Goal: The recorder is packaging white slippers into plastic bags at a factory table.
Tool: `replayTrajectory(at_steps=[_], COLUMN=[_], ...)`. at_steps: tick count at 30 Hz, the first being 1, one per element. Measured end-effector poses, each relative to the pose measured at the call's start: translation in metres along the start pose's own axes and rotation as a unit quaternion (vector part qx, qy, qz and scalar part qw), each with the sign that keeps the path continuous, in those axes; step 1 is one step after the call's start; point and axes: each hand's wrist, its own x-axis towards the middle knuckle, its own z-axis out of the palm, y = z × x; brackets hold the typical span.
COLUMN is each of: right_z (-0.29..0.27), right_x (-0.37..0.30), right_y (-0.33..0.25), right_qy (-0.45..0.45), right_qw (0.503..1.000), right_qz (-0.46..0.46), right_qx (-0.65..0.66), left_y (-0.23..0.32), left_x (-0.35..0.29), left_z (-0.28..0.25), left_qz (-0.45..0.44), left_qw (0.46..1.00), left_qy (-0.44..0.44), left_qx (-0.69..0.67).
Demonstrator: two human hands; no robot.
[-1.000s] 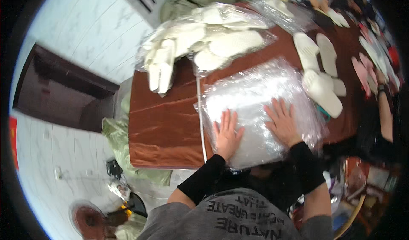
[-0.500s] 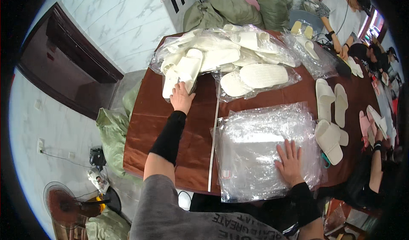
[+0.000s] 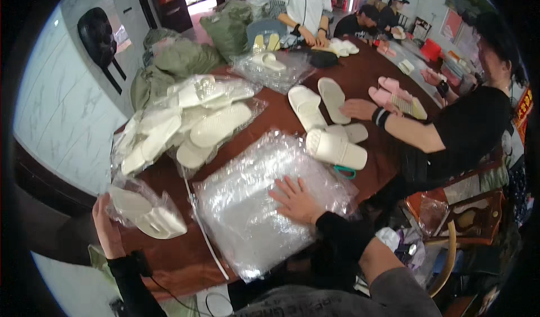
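Observation:
My left hand (image 3: 108, 227) is at the left edge of the table, its fingers closed at the outer side of a pair of white slippers (image 3: 147, 214) in a clear bag. Part of its grip is hidden by the bag. On a stack of clear plastic bags (image 3: 247, 210) my right hand (image 3: 299, 200) lies flat with the fingers spread. Beyond the stack, a heap of bagged white slippers (image 3: 194, 95) covers the far left of the table, with another bagged pair (image 3: 220, 124) at its near side.
Loose white slippers (image 3: 337, 148) lie right of the stack, beside a small green loop (image 3: 345, 172). A co-worker's hand (image 3: 360, 109) touches a beige slipper (image 3: 333, 100). Pink slippers (image 3: 388, 95) lie farther right. Green sacks (image 3: 188, 58) stand behind the table; a wooden chair (image 3: 472, 218) is at right.
The view has turned right. My left hand and the bagged slippers have come away from the heap toward me. My right hand stays on the stack. The co-worker's hand now reaches a loose slipper.

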Motion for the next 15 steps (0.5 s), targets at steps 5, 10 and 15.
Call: replayTrajectory(at_steps=[5,10,15], right_z=[0.014,0.042,0.055], right_x=[-0.017,-0.022,-0.036], right_y=[-0.002,0.007,0.021], right_qy=[0.010,0.031,0.000], right_qw=[1.000,0.999,0.997], right_qz=[-0.002,-0.006,-0.017], right_qx=[0.007,0.027,0.069], left_y=[0.034,-0.031,-0.164], left_x=[-0.085,-0.133,-0.178], left_z=[0.073,0.196,0.176], left_qz=[-0.084,-0.036,0.215], left_qw=[0.981,0.966,0.920], left_qy=[-0.166,-0.255,-0.131], left_qx=[-0.053,-0.019,0.301])
